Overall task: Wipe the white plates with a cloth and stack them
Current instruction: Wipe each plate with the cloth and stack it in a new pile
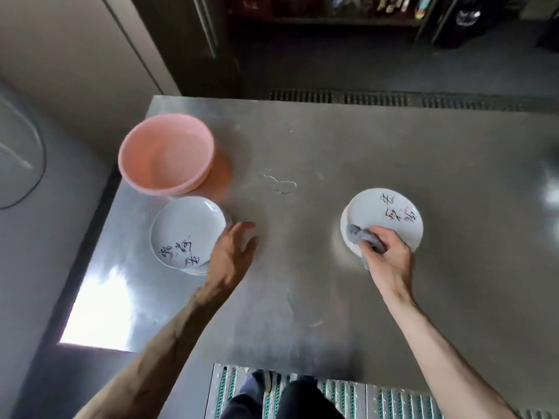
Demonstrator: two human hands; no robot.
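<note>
Two stacks of white plates with painted characters stand on a steel table [332, 140]. The left stack [184, 231] sits near the table's left edge. The right stack [390, 216] is right of centre. My right hand [384, 252] grips a grey cloth [360, 234] bunched against the near-left rim of the right stack's top plate. Just right of the left stack, my left hand [233, 252] hovers with its fingers spread and relaxed, holding nothing.
A pink plastic basin [165, 152] stands behind the left stack, near the table's left corner. A small puddle of water [279, 182] lies mid-table. Past the far table edge runs a floor drain grate [393, 99]. A ribbed mat [348, 394] lies on the floor at the near edge.
</note>
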